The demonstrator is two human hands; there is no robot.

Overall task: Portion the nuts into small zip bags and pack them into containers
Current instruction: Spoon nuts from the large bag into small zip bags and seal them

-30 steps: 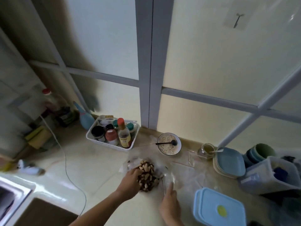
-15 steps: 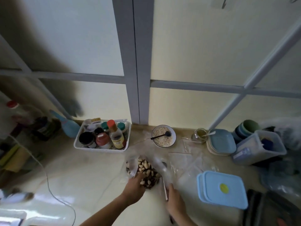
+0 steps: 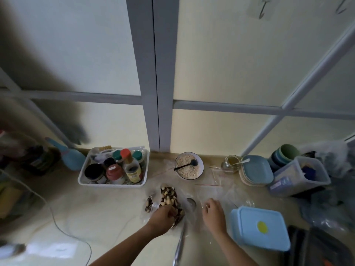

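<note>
Where the two forearms reach in over the counter [image 3: 107, 204], the left hand [image 3: 160, 217] rests on the near end of the bag of nuts [image 3: 167, 198], its fingers curled down into the pile so that it seems to grip some of them, though the fingertips are hidden. The right hand [image 3: 213, 212] lies just to the right with its fingers bent over a clear small zip bag [image 3: 192, 206]; whether it pinches the plastic cannot be told. Near it to the right sits a blue lidded container [image 3: 261, 227]. More clear zip bags [image 3: 219, 175] lie flat a little farther back. Beyond them stand a bowl of oats [image 3: 189, 168] with a dark spoon [image 3: 185, 165] in it, a white basket [image 3: 113, 184] of jars to its left, and stacked plates [image 3: 256, 169] at right.
</note>
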